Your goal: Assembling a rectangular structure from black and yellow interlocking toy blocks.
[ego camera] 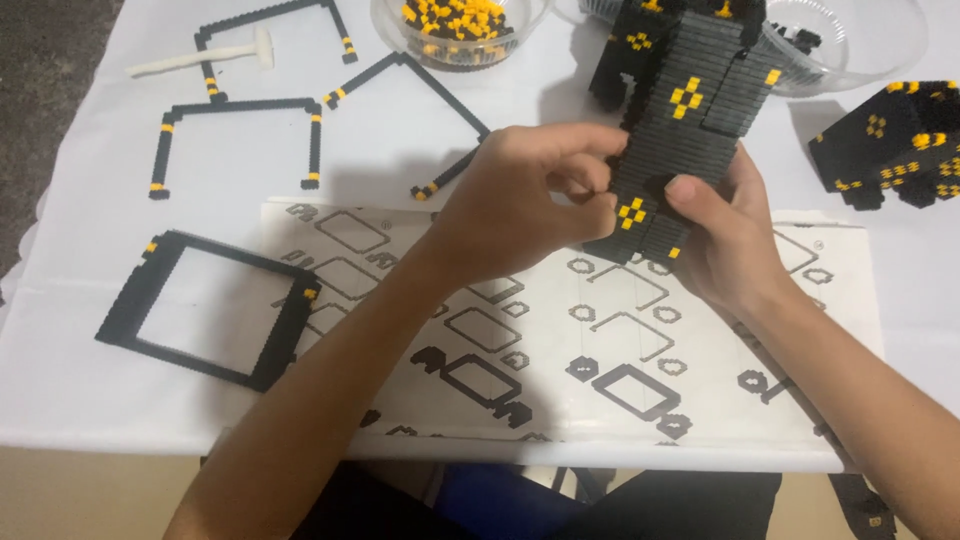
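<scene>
White cloth covers the table (pixel 80 380), with a printed instruction sheet (pixel 600 340) spread across the lower middle of the frame. At upper centre the right hand (pixel 735 235) is wrapped around the lower side of a tall black block model (pixel 690 120) with yellow diamond marks, thumb pressed on its face. The left hand (pixel 520 200) has its fingers pinched narrow against the model's lower left edge, near a yellow patch; whether a loose piece sits between the fingertips cannot be told.

The model is held tilted off the table (only the right hand bears it), so a hard push from the left could probably split a layer or knock it from the grip.

Outward, a clear bowl (pixel 460 50) at the top centre holds loose yellow and black pieces; a second clear bowl (pixel 870 45) at upper right holds a few dark ones. Thin black frames (pixel 200 310) lie at left, a white tool (pixel 200 58) at upper left, another black block (pixel 895 140) at right.
</scene>
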